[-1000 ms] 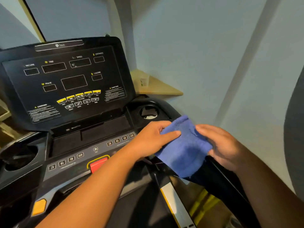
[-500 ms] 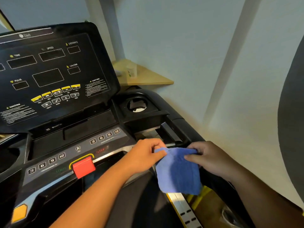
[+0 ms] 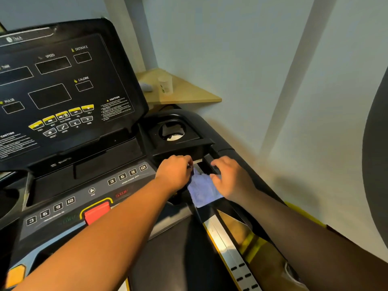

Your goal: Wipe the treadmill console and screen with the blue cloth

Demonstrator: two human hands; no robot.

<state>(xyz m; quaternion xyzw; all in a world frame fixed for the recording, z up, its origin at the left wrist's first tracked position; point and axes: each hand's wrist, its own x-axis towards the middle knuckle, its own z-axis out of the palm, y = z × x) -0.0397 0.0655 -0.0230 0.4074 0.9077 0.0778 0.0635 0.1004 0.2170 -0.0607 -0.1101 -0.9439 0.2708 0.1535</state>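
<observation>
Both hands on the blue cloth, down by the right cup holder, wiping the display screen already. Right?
Not the screen. The head view shows the left hand and right hand with the blue cloth low beside the right cup holder, well clear of the display screen.

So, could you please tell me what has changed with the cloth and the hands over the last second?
Both hands carried the blue cloth forward and down onto the console's right end, below the cup holder. The left hand keeps its grip; the right hand now rests on it. The screen remains untouched.
</observation>
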